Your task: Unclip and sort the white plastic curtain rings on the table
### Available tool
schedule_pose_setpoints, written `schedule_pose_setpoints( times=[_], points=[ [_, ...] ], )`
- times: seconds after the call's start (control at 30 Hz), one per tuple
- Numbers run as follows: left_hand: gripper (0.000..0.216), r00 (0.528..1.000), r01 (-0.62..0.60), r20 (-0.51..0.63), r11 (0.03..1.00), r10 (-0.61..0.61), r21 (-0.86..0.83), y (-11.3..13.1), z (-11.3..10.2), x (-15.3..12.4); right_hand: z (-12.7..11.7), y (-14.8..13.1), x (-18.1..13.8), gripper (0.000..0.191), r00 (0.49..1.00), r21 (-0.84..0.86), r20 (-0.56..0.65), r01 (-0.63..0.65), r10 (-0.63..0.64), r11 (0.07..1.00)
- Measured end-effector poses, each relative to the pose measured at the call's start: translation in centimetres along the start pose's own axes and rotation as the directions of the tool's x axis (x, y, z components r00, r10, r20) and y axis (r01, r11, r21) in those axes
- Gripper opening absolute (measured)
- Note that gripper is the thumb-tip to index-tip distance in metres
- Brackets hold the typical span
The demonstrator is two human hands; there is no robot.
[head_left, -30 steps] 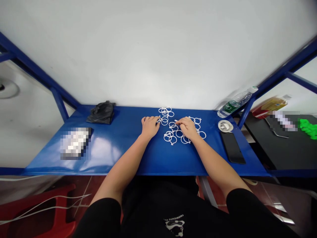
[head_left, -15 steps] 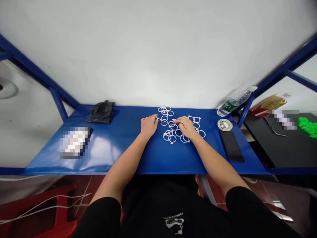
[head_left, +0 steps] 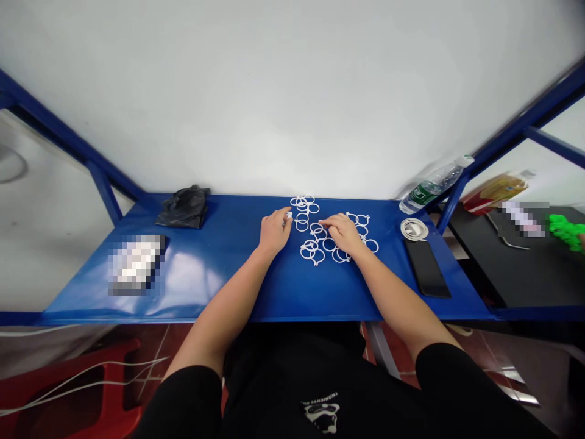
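Several white plastic rings with small clasps [head_left: 328, 244] lie overlapping on the blue tabletop [head_left: 283, 286], around and partly under my right hand [head_left: 342, 234]. That hand is palm down, its fingertips pinched at a small white end; the rest of the piece is hidden or blends with the rings. My left hand [head_left: 274, 233] is left of the rings, thumb and fingers closed on a small white plastic piece [head_left: 289, 215], of which only the clasp-like end shows. Between the hands and toward the wall, a smaller group of white rings [head_left: 302, 221] lies flat.
At the right stand a tilted water bottle [head_left: 425, 192], a coiled white cable [head_left: 414, 229] and a black phone [head_left: 429, 271]. To the left lie a crumpled black bag [head_left: 185, 207] and a blurred-out dark-edged item [head_left: 138, 263]. A fingertip [head_left: 582, 239] touches green material [head_left: 565, 230] at far right.
The view has shifted slightly. Both my hands stay in nearly the same places, with only small finger movement. At far right a fingertip has come into view by the green material.
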State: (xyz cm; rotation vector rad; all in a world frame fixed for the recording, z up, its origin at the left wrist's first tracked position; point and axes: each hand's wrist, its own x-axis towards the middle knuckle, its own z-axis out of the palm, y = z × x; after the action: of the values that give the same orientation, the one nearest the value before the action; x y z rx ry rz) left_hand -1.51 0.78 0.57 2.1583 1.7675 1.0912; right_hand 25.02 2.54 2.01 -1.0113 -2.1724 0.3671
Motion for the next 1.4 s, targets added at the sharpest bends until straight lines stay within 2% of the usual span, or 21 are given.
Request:
schedule_pose_setpoints(
  times=[0.27, 0.43, 0.6, 0.7, 0.77, 0.83, 0.9, 0.97, 1.07, 1.17, 1.27, 1.4],
  points=[
    [0.035, 0.999, -0.037, 0.005, 0.998, 0.037, -0.052, -0.2, 0.2, 0.1, 0.0, 0.1, -0.2, 0.046, 0.997, 0.001, -0.066, 0.034, -0.034, 0.999],
    [0.038, 0.996, -0.081, 0.022, 0.987, 0.085, -0.138, -0.1, 0.3, -0.2, 0.4, 0.5, -0.2, 0.042, 0.997, -0.064, -0.080, 0.010, -0.016, 0.998],
    [0.046, 0.984, -0.125, 0.103, 0.972, 0.148, -0.201, 0.4, 0.0, -0.6, 0.5, 0.5, -0.2, 0.042, 0.993, -0.084, -0.111, -0.036, 0.027, 0.996],
    [0.047, 0.958, -0.183, 0.174, 0.955, 0.226, -0.234, 0.5, 0.1, -0.6, 0.5, 0.3, -0.2, 0.040, 0.993, -0.077, -0.118, -0.037, 0.027, 0.996],
    [0.049, 0.935, -0.217, 0.233, 0.951, 0.267, -0.221, 0.4, 0.4, -0.5, 0.6, 0.2, -0.2, 0.039, 0.992, -0.076, -0.120, -0.038, 0.029, 0.996],
    [0.048, 0.930, -0.222, 0.264, 0.963, 0.256, -0.153, 0.2, 0.9, -0.2, 0.7, 0.2, -0.2, 0.039, 0.993, -0.078, -0.112, -0.039, 0.031, 0.996],
    [0.044, 0.954, -0.180, 0.232, 0.982, 0.190, -0.061, 0.0, 1.3, 0.1, 0.7, 0.2, -0.2, 0.037, 0.994, -0.077, -0.108, -0.039, 0.030, 0.996],
    [0.041, 0.982, -0.113, 0.153, 0.994, 0.112, -0.002, -0.3, 1.4, 0.4, 0.8, 0.3, -0.1, 0.035, 0.993, -0.075, -0.112, -0.035, 0.026, 0.997],
    [0.037, 0.996, -0.083, 0.046, 0.997, 0.083, 0.005, -0.4, 1.1, 0.4, 0.6, 0.1, -0.1, 0.033, 0.991, -0.079, -0.132, -0.029, 0.018, 0.996],
    [0.032, 0.986, -0.164, -0.048, 0.986, 0.162, -0.031, 0.2, 0.4, 0.0, 0.3, -0.5, -0.2, 0.030, 0.986, -0.092, -0.166, -0.029, 0.013, 0.995],
    [0.028, 0.952, -0.288, -0.134, 0.954, 0.276, -0.081, 1.4, 0.0, -0.6, 0.0, -1.6, -0.4, 0.027, 0.981, -0.080, -0.192, -0.001, -0.015, 0.997],
    [0.024, 0.904, -0.422, -0.144, 0.894, 0.403, -0.148, 2.9, 0.0, -1.3, 0.0, -2.8, -0.7, 0.031, 0.986, -0.041, -0.145, 0.082, -0.087, 0.996]
  ],
)
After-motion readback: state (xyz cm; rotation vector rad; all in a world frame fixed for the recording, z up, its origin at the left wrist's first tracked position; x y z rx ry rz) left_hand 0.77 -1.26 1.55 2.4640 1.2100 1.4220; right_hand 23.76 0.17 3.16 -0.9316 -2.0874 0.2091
